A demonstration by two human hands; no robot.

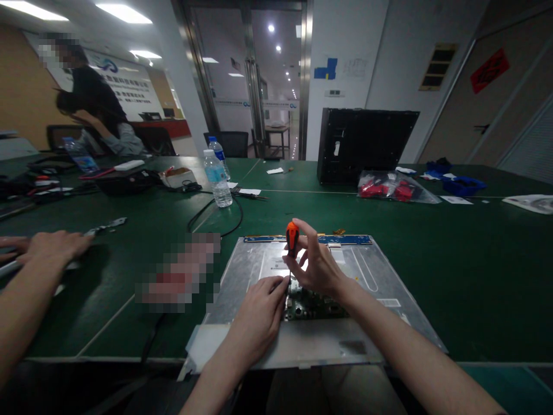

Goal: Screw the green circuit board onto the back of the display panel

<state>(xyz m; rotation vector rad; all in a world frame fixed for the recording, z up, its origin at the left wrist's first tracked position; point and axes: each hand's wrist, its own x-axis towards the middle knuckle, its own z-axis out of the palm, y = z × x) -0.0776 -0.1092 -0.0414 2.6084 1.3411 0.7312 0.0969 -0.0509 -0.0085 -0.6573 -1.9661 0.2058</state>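
An orange and black screwdriver (292, 237) stands nearly upright, its thin shaft pointing down at a green circuit board (309, 308). My right hand (317, 265) grips its handle, with a finger near the top. Close beside the shaft's lower end, my left hand (261, 302) rests with its fingers drawn together; what they pinch, if anything, is hidden. Under both hands lies a flat grey metal display panel (371, 308), with a blue strip (254, 238) along its far edge. The screwdriver's tip and part of the board are covered by my hands.
Another person's hand (56, 248) is at the left. Water bottles (219, 184), a black cable (203, 216) and a black monitor-like housing (367, 144) stand or lie beyond the panel. A plastic bag with red items (393, 187) lies before the housing. Someone (95, 86) is at the back left.
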